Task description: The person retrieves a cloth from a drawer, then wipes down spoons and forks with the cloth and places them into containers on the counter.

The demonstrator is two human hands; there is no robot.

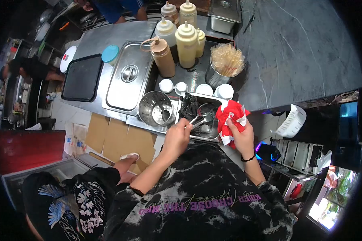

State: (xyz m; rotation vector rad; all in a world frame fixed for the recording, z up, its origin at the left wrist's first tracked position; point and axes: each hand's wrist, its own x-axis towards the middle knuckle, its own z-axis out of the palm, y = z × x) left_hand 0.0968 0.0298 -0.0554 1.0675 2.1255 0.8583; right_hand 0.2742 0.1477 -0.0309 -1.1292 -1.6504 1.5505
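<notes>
My left hand [177,138] is closed in a pinch around the handle of a metal spoon [206,108], above a rectangular steel tray [182,117]. Other spoons [205,128] lie in that tray beside dark utensils [189,105]; how many handles the fingers grip is unclear. Over the tray's right end, my right hand [242,138] is wrapped round a crumpled red and white cloth [229,116]. The cloth is apart from the spoon's bowl. A perforated steel cup [149,110] with a dark utensil inside stands just left of the tray.
Several squeeze bottles [186,44] and a cup of wrapped straws [226,60] stand behind the tray. A lidded steel pan [128,86] and a black tray [82,78] are to the left. Another person [74,201] is close by at lower left. A grey counter [293,52] extends right.
</notes>
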